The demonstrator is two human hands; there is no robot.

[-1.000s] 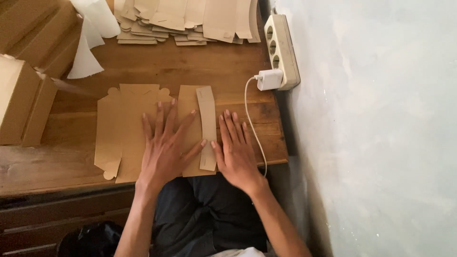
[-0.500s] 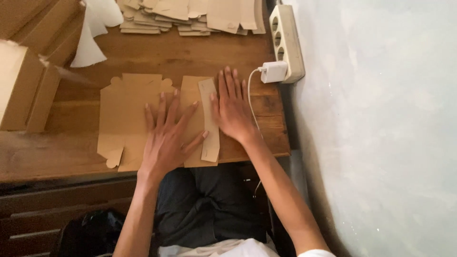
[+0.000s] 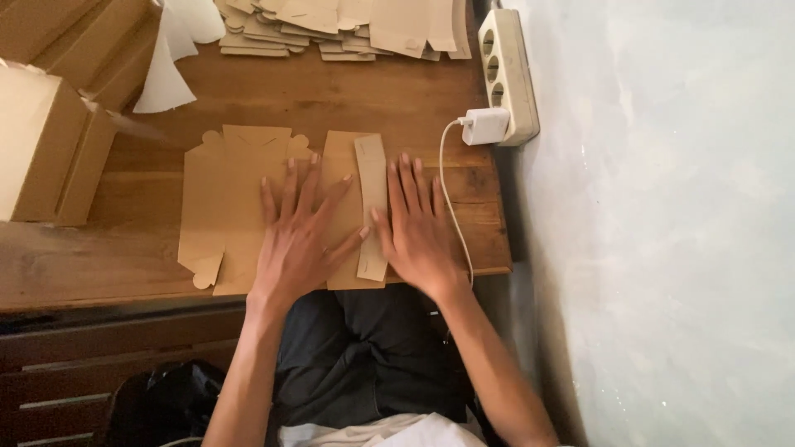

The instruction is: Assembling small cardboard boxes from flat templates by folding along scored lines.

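Hands press flat on an unfolded brown cardboard box blank (image 3: pixel 240 207) lying on the wooden table (image 3: pixel 331 99). Left hand (image 3: pixel 302 240) lies spread across its middle, right hand (image 3: pixel 418 228) on the folded flap (image 3: pixel 371 199) at the blank's right edge; each grip is released, fingers splayed, grasping nothing. Just right, a white charger (image 3: pixel 484 126) sits in a power strip (image 3: pixel 507 70). More blanks (image 3: pixel 331 25) are stacked at the far edge.

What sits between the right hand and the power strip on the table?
In the head view, only the white cable and bare wooden table lie between the right hand and the power strip with its white charger.
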